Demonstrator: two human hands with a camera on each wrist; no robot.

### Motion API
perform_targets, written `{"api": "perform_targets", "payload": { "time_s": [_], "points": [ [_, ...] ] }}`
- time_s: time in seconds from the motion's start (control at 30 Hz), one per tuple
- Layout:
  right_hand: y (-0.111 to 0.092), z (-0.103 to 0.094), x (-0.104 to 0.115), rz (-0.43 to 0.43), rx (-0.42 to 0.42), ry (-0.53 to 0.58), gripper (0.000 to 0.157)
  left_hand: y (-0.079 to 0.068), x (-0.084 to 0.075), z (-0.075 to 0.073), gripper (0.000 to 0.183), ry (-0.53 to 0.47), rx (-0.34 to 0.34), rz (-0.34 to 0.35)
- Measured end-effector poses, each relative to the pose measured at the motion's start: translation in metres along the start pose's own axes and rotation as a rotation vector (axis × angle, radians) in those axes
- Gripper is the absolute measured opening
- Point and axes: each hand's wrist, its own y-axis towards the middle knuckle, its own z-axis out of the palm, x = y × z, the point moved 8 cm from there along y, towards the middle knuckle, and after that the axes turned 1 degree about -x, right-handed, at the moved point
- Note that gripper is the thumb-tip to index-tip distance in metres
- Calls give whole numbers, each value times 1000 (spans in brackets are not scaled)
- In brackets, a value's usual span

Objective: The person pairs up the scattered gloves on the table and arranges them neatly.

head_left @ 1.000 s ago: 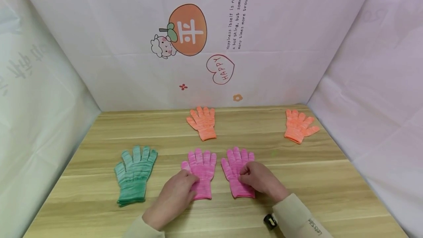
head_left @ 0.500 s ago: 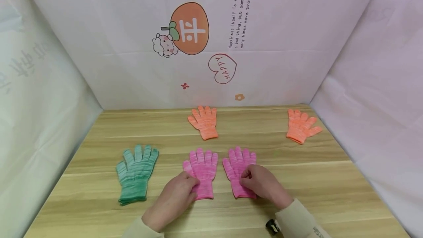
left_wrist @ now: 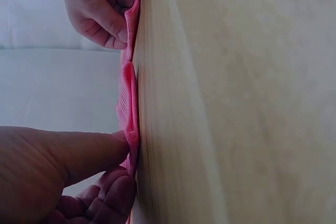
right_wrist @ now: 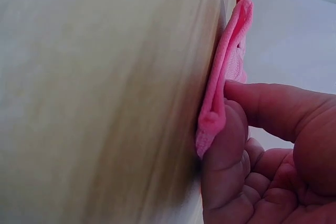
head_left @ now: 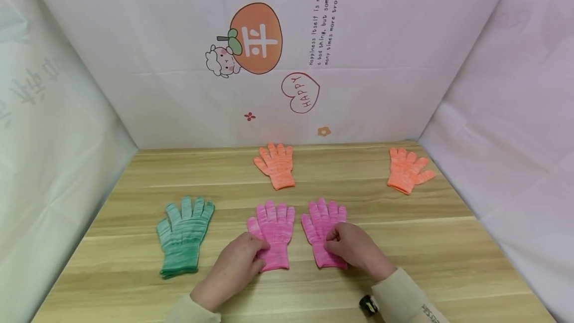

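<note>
Two pink knit gloves lie flat side by side, fingers pointing away from me. My left hand (head_left: 236,264) is at the outer edge of the left pink glove (head_left: 275,233); in the left wrist view its thumb and fingertips pinch that edge near the cuff. The right pink glove (head_left: 320,236) has its outer edge between the thumb and forefinger of my right hand (head_left: 354,245). Seen from the right wrist, the cuff opening (right_wrist: 223,72) of this glove faces the camera, close against the wooden table. My right hand's other fingers are curled.
Green gloves (head_left: 184,238) lie stacked at the left. Farther back are two orange gloves, one near the middle (head_left: 276,166) and one at the right (head_left: 407,171). A printed white cloth (head_left: 179,103) walls the table's back; plain cloth hangs at both sides. A small black object (head_left: 368,306) sits by my right sleeve.
The view has shifted slightly. Both hands stay at the outer edges of the pink gloves, and the gloves keep their places.
</note>
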Motion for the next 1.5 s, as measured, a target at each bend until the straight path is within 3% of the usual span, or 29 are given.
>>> {"api": "perform_targets", "payload": {
  "time_s": [1.5],
  "points": [
    [-2,-2,1,-33,-32,-21,16,0,-2,1,23,12,2,-15]
  ]
}}
